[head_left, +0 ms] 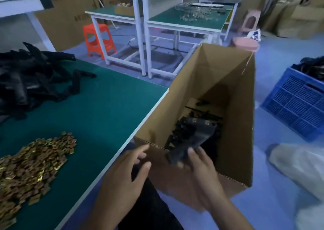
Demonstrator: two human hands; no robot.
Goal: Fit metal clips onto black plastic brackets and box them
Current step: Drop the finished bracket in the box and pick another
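Two hands are held over the near edge of an open cardboard box [235, 107], which stands on the floor against the corner of the green bench [105, 107]. One black bracket [191, 138] is gripped at its lower end by the right hand [201, 166], whose fingers [192, 153] are curled round it; the bracket is tilted up and away over the mouth of the box, and it is blurred. Two small metal clips [206, 123] can be made out near its upper end. The left hand [129, 170] is held just beside the box's near left corner with its fingers [142, 149] spread apart and relaxed, and nothing is held in it; whether the cardboard is touched by it cannot be told. More black parts [201, 114] are seen lying at the bottom of the box, under the held bracket. On the bench, a wide pile of brass-coloured clips [35, 163] is spread at the near left, and a heap of loose black brackets [31, 82] is piled farther back on the left, well apart from the box. A blue crate [298, 103] holding dark parts is set on the floor to the right of the box, and an orange stool [99, 38] is seen beyond the bench, beside other green-topped tables.
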